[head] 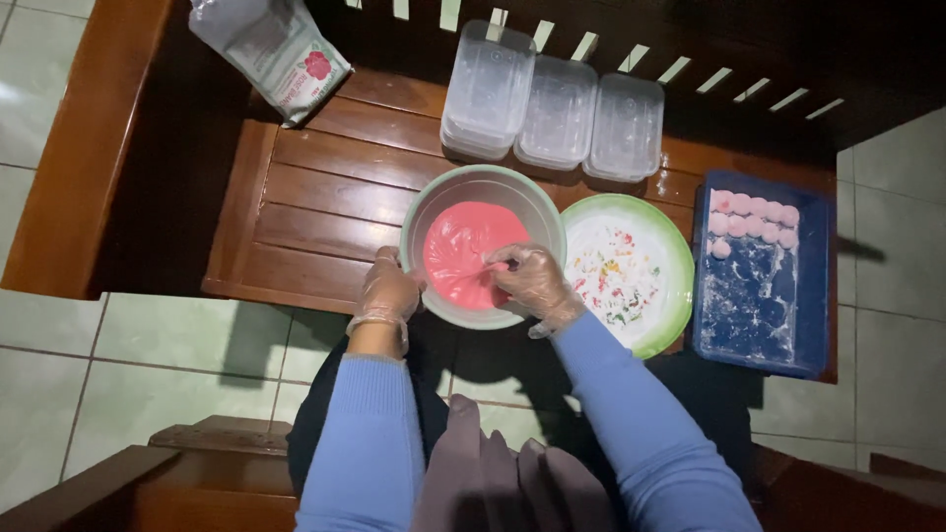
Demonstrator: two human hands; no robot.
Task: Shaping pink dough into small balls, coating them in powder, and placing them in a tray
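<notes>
Two gloved hands meet at a pale green bowl point(483, 182) of pink dough point(463, 246) on the wooden tabletop point(315, 197). Whatever sits under the right hand point(532, 281) is hidden; its fingers pinch the dough's edge. The left hand point(386, 291) curls its fingers on the bowl's rim. A white bag point(271, 49) with a pink flower lies far left, its top cut off.

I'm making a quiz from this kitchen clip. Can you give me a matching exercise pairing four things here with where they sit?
Things:
1. bowl of pink batter
2. blue tray
3. clear containers
4. white bag

Places:
A. far right
B. back left corner
C. between the left hand and right hand
D. back row, behind the bowl

Pairs: 1-C, 2-A, 3-D, 4-B
</notes>
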